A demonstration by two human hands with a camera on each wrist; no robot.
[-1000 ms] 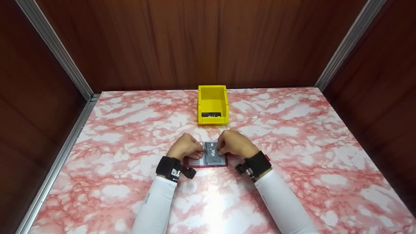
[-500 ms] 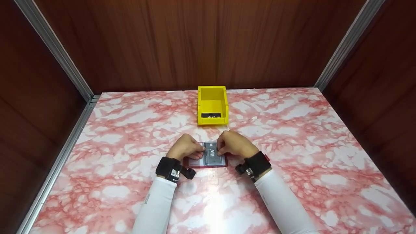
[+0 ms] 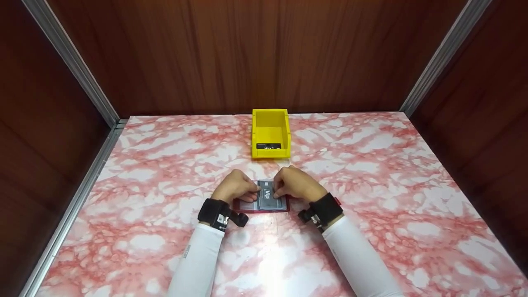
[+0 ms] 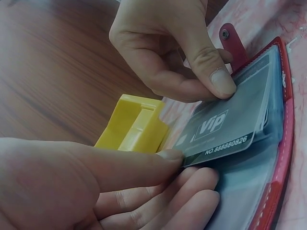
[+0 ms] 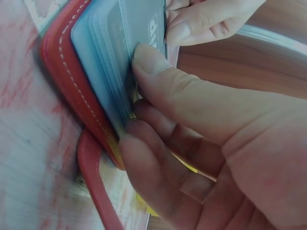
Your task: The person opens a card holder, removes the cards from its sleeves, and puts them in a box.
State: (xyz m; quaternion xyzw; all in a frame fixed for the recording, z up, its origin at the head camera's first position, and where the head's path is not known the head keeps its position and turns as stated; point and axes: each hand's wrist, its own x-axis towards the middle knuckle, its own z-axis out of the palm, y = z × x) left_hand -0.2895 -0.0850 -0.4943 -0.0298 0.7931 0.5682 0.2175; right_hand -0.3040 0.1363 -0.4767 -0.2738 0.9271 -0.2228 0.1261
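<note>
A grey VIP card [image 3: 267,203] lies partly over the clear sleeves [image 4: 240,179] of a red card holder [image 3: 270,212], which is spread on the table in front of me. My left hand [image 3: 236,186] pinches the card's left edge, thumb on top and fingers beneath. From the other side my right hand [image 3: 298,183] holds the card with its thumb [image 5: 152,60] on the face and fingers curled behind. In the right wrist view, the card sticks out past the edge of the stacked sleeves. A red strap [image 4: 233,48] with a metal snap extends from the holder.
Beyond the hands stands a yellow bin [image 3: 270,153] with a black card-like item [image 3: 268,146] inside. The pink-and-white marbled table [image 3: 371,165] is enclosed by brown wood-grain panels [image 3: 264,57] with metal corner posts [image 3: 445,49].
The card has slid slightly left over the holder, and my right hand has shifted left with it. My left hand stays nearly in place.
</note>
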